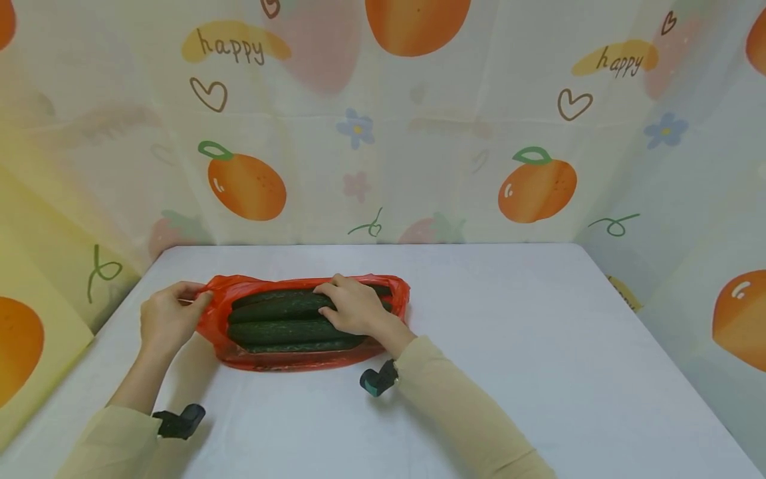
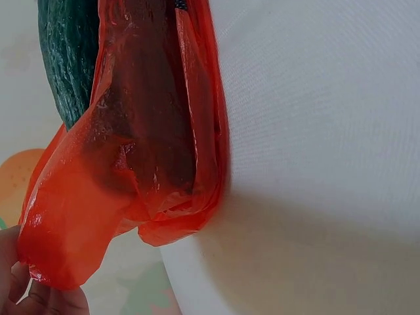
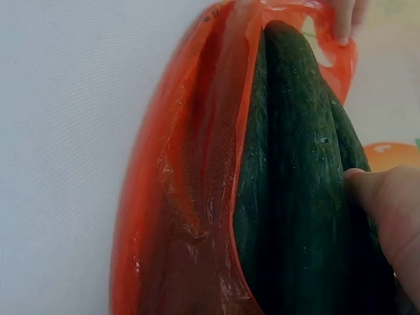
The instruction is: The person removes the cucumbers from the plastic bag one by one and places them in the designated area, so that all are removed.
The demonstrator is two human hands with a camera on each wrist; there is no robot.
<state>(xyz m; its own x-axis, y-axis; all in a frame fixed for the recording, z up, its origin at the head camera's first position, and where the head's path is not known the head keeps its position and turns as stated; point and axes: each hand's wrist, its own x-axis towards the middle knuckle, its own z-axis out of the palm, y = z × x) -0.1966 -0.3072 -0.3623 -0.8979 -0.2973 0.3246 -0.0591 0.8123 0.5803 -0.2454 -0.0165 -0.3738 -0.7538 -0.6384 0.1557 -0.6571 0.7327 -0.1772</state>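
Several long dark green cucumbers lie side by side in a thin red plastic bag, its mouth facing up. At the bag's left end my left hand pinches the film between thumb and fingers; the left wrist view shows the red plastic drawn out towards those fingertips. My right hand reaches over the bag's right part and grips one of the rear cucumbers. In the right wrist view its thumb presses on that cucumber, behind a larger one in front.
The bag rests on a white-covered table, left of the middle. A printed curtain with oranges and hearts hangs behind the far edge and at both sides. Dark wrist-camera mounts stick out at both sleeves.
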